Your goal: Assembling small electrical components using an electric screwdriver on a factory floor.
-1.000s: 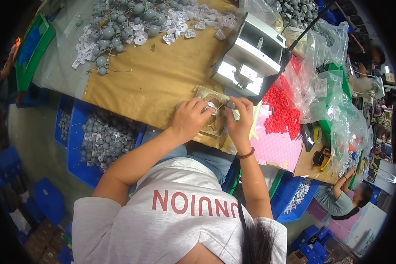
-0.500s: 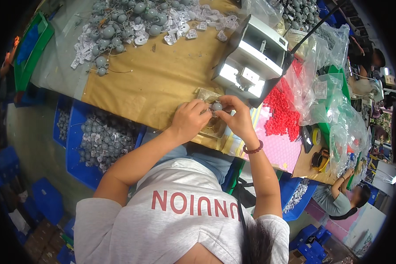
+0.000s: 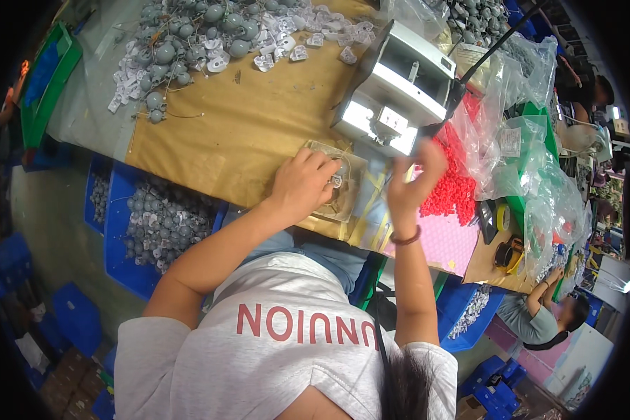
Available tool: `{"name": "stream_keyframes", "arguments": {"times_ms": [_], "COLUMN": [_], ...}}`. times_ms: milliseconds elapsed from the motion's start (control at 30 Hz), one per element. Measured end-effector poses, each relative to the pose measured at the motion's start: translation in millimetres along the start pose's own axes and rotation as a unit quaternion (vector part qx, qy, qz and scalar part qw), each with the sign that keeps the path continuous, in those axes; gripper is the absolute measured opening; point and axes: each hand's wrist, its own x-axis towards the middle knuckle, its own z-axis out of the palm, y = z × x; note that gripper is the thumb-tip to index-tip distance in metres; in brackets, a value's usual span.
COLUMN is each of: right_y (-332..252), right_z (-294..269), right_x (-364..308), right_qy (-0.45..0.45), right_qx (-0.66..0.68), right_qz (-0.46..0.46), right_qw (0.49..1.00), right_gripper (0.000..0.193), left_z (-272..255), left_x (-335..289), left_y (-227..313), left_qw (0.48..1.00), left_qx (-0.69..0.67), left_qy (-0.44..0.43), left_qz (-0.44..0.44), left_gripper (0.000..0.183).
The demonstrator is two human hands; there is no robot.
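Note:
My left hand (image 3: 302, 185) rests over a clear square fixture (image 3: 354, 186) at the table's front edge. Its fingers are closed on a small part with a round grey ball and a whitish piece (image 3: 337, 180), partly covered by the fingertips. My right hand (image 3: 418, 183) is off to the right, away from the fixture, beside a heap of small red plastic parts (image 3: 449, 187). Motion smears its fingers, so whether they grip anything does not show.
A white and black machine (image 3: 397, 87) stands behind the fixture. Grey ball parts with wires (image 3: 213, 31) and whitish pieces (image 3: 264, 61) lie piled at the far left. A blue bin of similar parts (image 3: 164, 224) sits below the table's edge. At right are clear bags (image 3: 500, 150), a tape roll (image 3: 502, 217) and another person (image 3: 539, 315).
My right hand has let go of the ball part and moved right, toward the red parts. My left hand has stayed at the fixture with the part.

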Motion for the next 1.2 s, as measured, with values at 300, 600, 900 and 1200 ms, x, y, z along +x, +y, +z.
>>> {"name": "stream_keyframes", "arguments": {"times_ms": [300, 600, 900, 1200], "right_y": [75.6, -53.2, -51.3, -85.3], "right_z": [0.7, -20.4, 17.8, 7.6], "right_x": [35.8, 105.3, 120.1, 50.0], "right_qy": [0.003, 0.066, 0.009, -0.035], "right_qx": [0.212, 0.391, 0.374, 0.433], "right_qz": [0.368, 0.136, 0.229, 0.259], "right_qw": [0.905, 0.908, 0.899, 0.863], "right_gripper": [0.043, 0.055, 0.038, 0.055], "left_z": [2.8, 7.5, 8.0, 13.1], "left_x": [2.0, -0.1, -0.6, -2.4], "left_y": [0.3, -5.2, -5.9, -9.9], "left_qw": [1.000, 0.999, 0.999, 0.999], "left_qx": [0.013, -0.028, -0.023, -0.011], "left_qy": [0.005, 0.032, 0.026, 0.037], "left_qz": [0.016, 0.009, -0.004, 0.000], "left_gripper": [0.034, 0.035, 0.034, 0.034]}}
